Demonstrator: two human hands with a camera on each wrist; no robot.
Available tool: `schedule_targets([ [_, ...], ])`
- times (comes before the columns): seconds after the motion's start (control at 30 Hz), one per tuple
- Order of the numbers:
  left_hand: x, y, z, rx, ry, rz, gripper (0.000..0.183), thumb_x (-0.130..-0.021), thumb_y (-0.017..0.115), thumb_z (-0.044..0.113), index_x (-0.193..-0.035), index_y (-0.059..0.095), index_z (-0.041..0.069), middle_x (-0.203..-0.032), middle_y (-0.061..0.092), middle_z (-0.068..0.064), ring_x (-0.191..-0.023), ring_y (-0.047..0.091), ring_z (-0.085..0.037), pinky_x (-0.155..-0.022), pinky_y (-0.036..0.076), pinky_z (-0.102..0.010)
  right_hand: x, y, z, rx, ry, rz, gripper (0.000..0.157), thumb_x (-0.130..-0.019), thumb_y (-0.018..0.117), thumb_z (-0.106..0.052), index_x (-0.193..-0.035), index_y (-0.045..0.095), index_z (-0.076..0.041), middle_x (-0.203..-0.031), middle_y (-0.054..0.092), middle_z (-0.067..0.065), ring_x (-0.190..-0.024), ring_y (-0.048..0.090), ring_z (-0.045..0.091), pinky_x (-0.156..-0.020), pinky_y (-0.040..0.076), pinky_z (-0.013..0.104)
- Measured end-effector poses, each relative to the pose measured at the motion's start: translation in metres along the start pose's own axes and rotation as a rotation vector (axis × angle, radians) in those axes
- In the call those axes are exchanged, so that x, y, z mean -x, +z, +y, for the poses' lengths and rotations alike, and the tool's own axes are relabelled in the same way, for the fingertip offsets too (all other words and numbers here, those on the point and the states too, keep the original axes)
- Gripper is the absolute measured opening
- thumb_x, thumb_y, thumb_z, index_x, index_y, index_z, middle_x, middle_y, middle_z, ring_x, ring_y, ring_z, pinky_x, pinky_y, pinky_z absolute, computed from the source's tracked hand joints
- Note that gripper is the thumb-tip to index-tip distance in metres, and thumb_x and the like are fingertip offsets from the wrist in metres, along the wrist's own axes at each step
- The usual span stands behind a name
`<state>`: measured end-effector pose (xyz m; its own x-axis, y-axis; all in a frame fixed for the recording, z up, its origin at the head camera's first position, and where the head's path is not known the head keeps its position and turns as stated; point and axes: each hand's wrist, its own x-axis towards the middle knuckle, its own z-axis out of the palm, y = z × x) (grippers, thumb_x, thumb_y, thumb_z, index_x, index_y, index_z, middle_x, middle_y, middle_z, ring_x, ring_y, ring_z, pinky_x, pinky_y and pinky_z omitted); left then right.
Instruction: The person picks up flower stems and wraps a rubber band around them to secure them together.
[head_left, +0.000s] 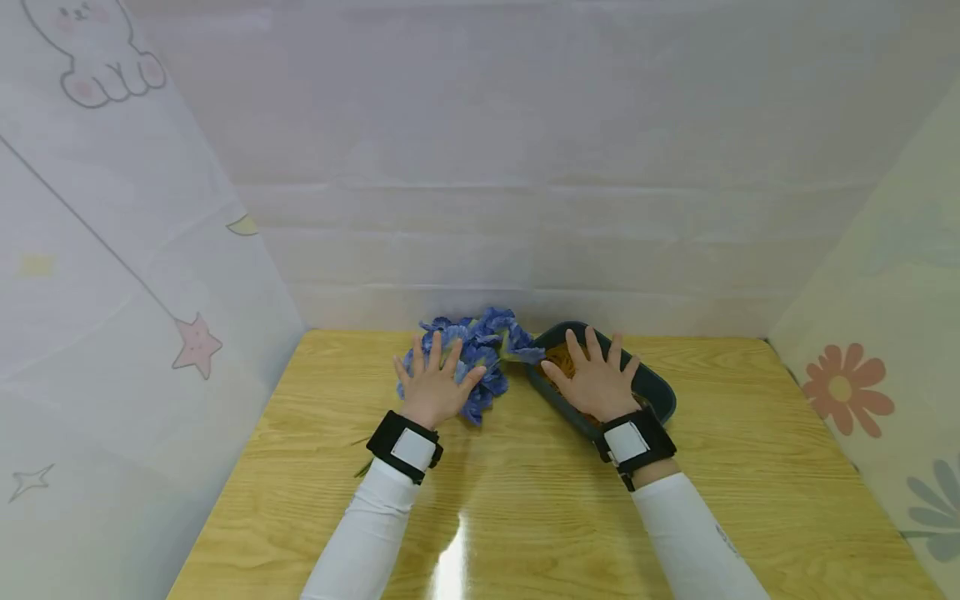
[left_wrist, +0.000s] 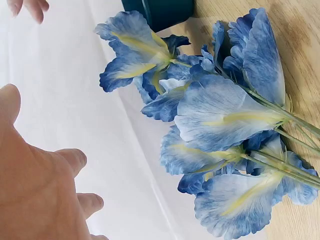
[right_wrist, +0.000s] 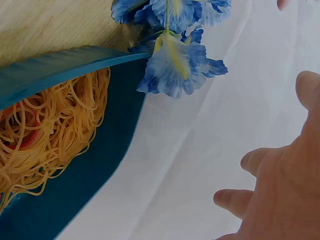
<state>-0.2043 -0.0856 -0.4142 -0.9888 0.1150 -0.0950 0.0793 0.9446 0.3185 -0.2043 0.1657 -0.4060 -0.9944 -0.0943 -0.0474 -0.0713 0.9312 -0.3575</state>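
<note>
My left hand (head_left: pixel 433 387) is held over a bunch of blue artificial irises (head_left: pixel 491 327), its fingers spread and straight, holding nothing. The petals have yellow streaks, and in the left wrist view the green stems (left_wrist: pixel 295 172) run to the right. My right hand (head_left: pixel 602 385), also with spread fingers and nothing in it, is over a dark teal plastic basin (head_left: pixel 658 393). Inside the basin lies a tangled heap of thin tan rubber bands (right_wrist: pixel 60 135) with a red one among them. One iris bloom (right_wrist: pixel 175 65) overhangs the basin's corner. Part of the basin is hidden under the right hand.
The flowers and basin stand near the back edge of a wooden table (head_left: pixel 750 467). Pale cloth walls enclose it at the back (head_left: pixel 525 167), left (head_left: pixel 97 292) and right (head_left: pixel 885 292). Each wrist wears a black strap.
</note>
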Motion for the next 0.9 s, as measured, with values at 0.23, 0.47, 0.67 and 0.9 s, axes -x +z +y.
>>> schedule_targets([
  [0.23, 0.002, 0.003, -0.013, 0.024, -0.007, 0.013, 0.073, -0.09, 0.03, 0.067, -0.148, 0.012, 0.027, -0.156, -0.003, -0.01, -0.142, -0.015, -0.037, -0.106, -0.011, -0.065, 0.011, 0.009, -0.008, 0.028, -0.11, 0.045, 0.077, -0.091, 0.046, -0.057, -0.149, 0.016, -0.017, -0.155, 0.009, 0.019, -0.14, -0.007, 0.046, -0.102, -0.002, 0.072],
  [0.47, 0.004, 0.018, -0.044, -0.027, -0.049, 0.064, 0.097, -0.079, 0.058, 0.064, -0.148, 0.016, 0.011, -0.153, 0.008, -0.023, -0.142, 0.0, -0.044, -0.107, 0.003, -0.067, 0.038, 0.036, -0.018, 0.017, -0.279, 0.068, 0.073, -0.09, 0.055, -0.048, -0.147, 0.023, -0.017, -0.154, 0.015, 0.015, -0.142, 0.002, 0.041, -0.103, 0.01, 0.071],
  [0.67, 0.001, 0.042, -0.062, -0.003, -0.12, 0.068, 0.101, -0.072, 0.073, 0.053, -0.144, 0.025, 0.002, -0.145, 0.03, -0.029, -0.137, 0.02, -0.048, -0.106, 0.02, -0.064, 0.064, 0.076, -0.02, 0.039, -0.386, 0.102, 0.067, -0.086, 0.062, -0.041, -0.14, 0.038, -0.009, -0.143, 0.039, 0.017, -0.135, 0.031, 0.038, -0.101, 0.034, 0.058],
  [0.9, -0.01, 0.07, -0.071, 0.014, -0.192, 0.023, 0.09, -0.074, 0.076, 0.043, -0.135, 0.035, -0.01, -0.128, 0.049, -0.03, -0.114, 0.048, -0.047, -0.089, 0.044, -0.055, 0.096, 0.116, -0.029, 0.025, -0.426, 0.085, 0.024, -0.084, 0.067, -0.031, -0.09, 0.066, -0.008, -0.079, 0.066, 0.004, -0.064, 0.06, 0.012, -0.055, 0.048, 0.024],
])
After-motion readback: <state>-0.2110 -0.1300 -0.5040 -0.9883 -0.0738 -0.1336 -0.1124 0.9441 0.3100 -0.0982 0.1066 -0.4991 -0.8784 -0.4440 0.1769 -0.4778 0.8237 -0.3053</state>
